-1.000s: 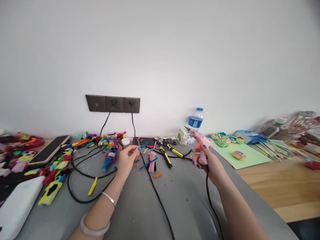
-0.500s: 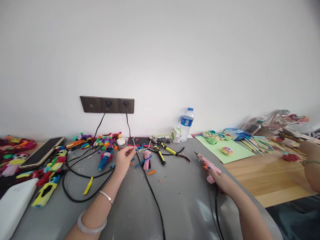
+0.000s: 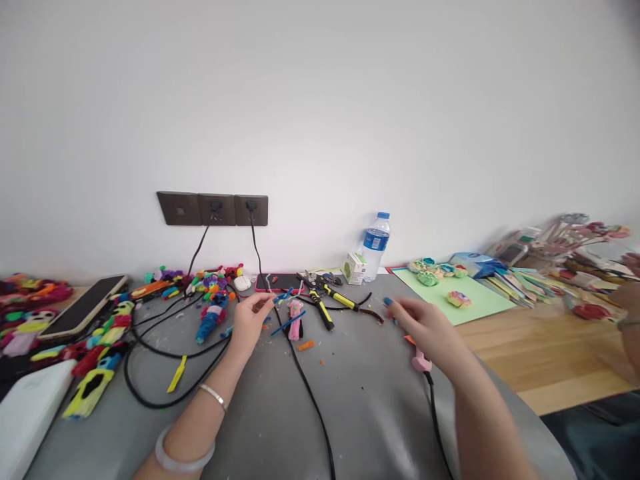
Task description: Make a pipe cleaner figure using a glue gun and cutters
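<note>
My left hand (image 3: 251,320) pinches a short blue pipe cleaner piece (image 3: 284,295) between thumb and fingertips. Just right of those fingertips lies a small pink fuzzy figure (image 3: 295,327), with a thin blue strip (image 3: 286,325) lying across it. My right hand (image 3: 417,321) is raised over the table's right side, its bent fingers smeared by motion. Below it a pink glue gun (image 3: 421,361) rests on the table, its body mostly hidden by the hand, a black cord running from its handle.
Yellow-and-black pliers (image 3: 320,307), a small box (image 3: 355,268) and a water bottle (image 3: 375,247) stand or lie near the wall. Black cables (image 3: 305,380) cross the grey table. Fuzzy figures (image 3: 95,383) crowd the left. Another person's arm (image 3: 629,320) shows at far right.
My right hand has let go of the glue gun and moved up and left from it. My left hand has hardly moved and keeps the blue piece.
</note>
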Demonstrator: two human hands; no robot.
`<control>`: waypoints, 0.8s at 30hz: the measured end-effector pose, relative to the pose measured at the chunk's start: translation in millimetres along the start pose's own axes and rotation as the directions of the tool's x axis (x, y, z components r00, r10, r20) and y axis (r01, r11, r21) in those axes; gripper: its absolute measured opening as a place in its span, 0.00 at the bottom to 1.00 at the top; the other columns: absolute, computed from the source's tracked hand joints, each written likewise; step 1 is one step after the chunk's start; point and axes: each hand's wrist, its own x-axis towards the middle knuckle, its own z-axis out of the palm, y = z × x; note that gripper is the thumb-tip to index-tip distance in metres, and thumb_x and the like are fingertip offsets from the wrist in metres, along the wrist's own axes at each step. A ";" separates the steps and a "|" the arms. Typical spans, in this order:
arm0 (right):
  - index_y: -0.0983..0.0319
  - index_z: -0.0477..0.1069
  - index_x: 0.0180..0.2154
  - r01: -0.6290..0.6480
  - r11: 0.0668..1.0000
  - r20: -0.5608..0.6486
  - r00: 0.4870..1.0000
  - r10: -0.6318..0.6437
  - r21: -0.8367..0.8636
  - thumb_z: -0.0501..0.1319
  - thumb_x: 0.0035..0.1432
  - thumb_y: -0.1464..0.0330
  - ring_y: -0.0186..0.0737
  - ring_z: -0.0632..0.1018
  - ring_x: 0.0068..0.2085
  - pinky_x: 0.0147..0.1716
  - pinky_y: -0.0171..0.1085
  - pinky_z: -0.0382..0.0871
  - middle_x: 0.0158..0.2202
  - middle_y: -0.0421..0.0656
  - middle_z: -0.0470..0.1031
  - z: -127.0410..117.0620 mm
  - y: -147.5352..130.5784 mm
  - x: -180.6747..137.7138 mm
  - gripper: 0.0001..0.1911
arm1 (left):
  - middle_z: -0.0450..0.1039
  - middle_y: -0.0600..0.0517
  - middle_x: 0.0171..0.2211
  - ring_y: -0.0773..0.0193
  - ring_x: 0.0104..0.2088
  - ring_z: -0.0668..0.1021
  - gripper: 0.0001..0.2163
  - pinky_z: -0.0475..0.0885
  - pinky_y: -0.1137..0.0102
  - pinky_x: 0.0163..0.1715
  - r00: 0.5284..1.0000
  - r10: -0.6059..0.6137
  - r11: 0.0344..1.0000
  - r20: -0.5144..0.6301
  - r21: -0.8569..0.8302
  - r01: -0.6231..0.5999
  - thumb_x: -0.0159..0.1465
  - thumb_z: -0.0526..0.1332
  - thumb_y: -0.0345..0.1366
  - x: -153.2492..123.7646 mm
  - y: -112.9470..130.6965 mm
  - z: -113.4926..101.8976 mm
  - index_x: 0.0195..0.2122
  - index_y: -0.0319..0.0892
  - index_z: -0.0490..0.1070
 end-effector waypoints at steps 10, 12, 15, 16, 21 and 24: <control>0.62 0.72 0.38 0.312 0.729 0.131 0.867 -0.481 0.609 0.61 0.56 0.64 0.34 0.70 0.28 0.28 0.33 0.64 0.29 0.39 0.71 117.9 -79.6 69.0 0.09 | 0.78 0.50 0.26 0.62 0.25 0.76 0.10 0.69 0.71 0.26 0.998 0.051 0.998 -0.032 0.041 -0.050 0.57 0.62 0.41 0.6 2.5 -2.0 0.31 0.40 0.78; 0.62 0.72 0.36 0.268 0.678 0.167 0.848 -0.504 0.685 0.63 0.56 0.62 0.34 0.70 0.29 0.29 0.34 0.65 0.28 0.39 0.71 127.0 -80.0 76.2 0.10 | 0.78 0.49 0.27 0.62 0.25 0.76 0.10 0.69 0.71 0.25 0.998 0.041 0.999 -0.037 0.034 -0.040 0.57 0.62 0.41 1.4 1.4 -2.0 0.32 0.39 0.78; 0.62 0.71 0.34 0.192 0.594 0.187 0.835 -0.517 0.781 0.65 0.54 0.61 0.35 0.73 0.32 0.34 0.35 0.67 0.31 0.40 0.73 135.4 -76.5 81.6 0.11 | 0.78 0.49 0.28 0.62 0.26 0.77 0.10 0.70 0.71 0.26 0.999 0.027 0.999 -0.037 0.020 -0.026 0.57 0.62 0.41 1.9 -1.0 -1.0 0.32 0.39 0.78; 0.62 0.71 0.35 0.165 0.567 0.192 0.835 -0.516 0.807 0.66 0.54 0.61 0.35 0.74 0.33 0.35 0.35 0.67 0.32 0.40 0.73 137.5 -74.6 82.4 0.11 | 0.79 0.49 0.29 0.62 0.26 0.77 0.10 0.70 0.70 0.27 0.999 0.026 1.000 -0.037 0.018 -0.026 0.57 0.62 0.41 1.8 -1.5 -0.5 0.32 0.39 0.78; 0.62 0.72 0.33 0.064 0.511 0.241 0.828 -0.506 0.857 0.67 0.54 0.59 0.35 0.73 0.32 0.34 0.35 0.67 0.31 0.40 0.73 144.6 -64.7 82.0 0.13 | 0.77 0.49 0.31 0.63 0.27 0.76 0.09 0.70 0.71 0.27 0.998 0.066 0.997 0.002 0.049 -0.066 0.58 0.61 0.40 0.0 1.5 0.5 0.33 0.40 0.77; 0.62 0.72 0.34 0.057 0.504 0.242 0.827 -0.508 0.862 0.67 0.54 0.58 0.34 0.73 0.32 0.32 0.34 0.67 0.31 0.40 0.72 146.8 -61.0 81.1 0.13 | 0.76 0.50 0.31 0.66 0.25 0.73 0.08 0.69 0.72 0.25 0.995 0.099 0.992 0.030 0.072 -0.101 0.59 0.61 0.38 -1.1 5.1 -0.2 0.35 0.41 0.77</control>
